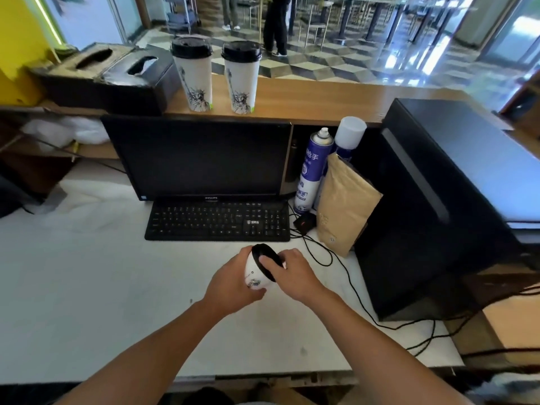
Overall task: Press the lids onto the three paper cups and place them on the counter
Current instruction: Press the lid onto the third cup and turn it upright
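Two white paper cups with black lids stand upright on the wooden counter (306,95), one at the left (194,80) and one beside it (241,83). A third white paper cup (253,277) is held above the white desk, tilted to the right. My left hand (230,287) wraps around its body. My right hand (295,273) rests on its black lid (264,261), with the fingers lying across the lid's top. The cup's base is hidden by my left hand.
A black monitor (198,159) and keyboard (217,220) stand behind my hands. Two spray cans (314,168), a brown paper bag (342,206) and a black computer tower (432,211) fill the right. Cables (347,276) trail across the desk. Tissue boxes (117,80) sit on the counter's left.
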